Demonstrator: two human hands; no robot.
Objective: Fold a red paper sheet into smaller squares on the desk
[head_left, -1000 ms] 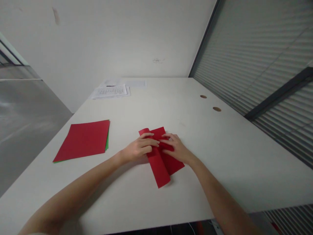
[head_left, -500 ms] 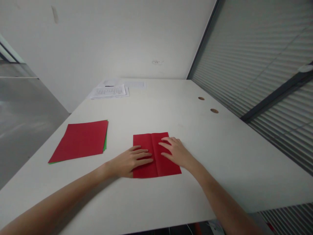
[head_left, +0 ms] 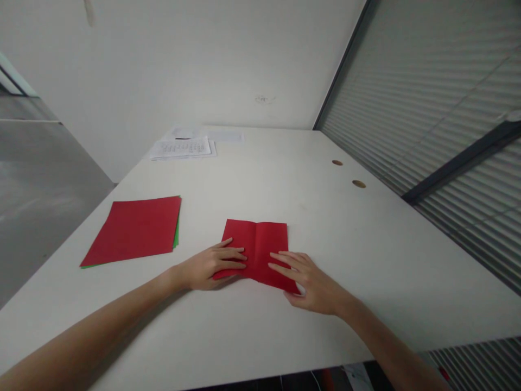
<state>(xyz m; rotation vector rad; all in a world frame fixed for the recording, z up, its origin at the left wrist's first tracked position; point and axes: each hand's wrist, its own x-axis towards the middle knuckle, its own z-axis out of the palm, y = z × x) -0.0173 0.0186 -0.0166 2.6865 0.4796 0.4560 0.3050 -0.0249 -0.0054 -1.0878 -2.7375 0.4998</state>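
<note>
the left hand (head_left: 215,265), its thumb hidden, and the right hand (head_left: 310,279), both spread wide, cover parts of thin, creased red paper (head_left: 256,244).

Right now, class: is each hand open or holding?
Left hand: spread on the creased red sheet; grip cannot be told.
Right hand: at its near right corner; grip cannot be told either.
</note>
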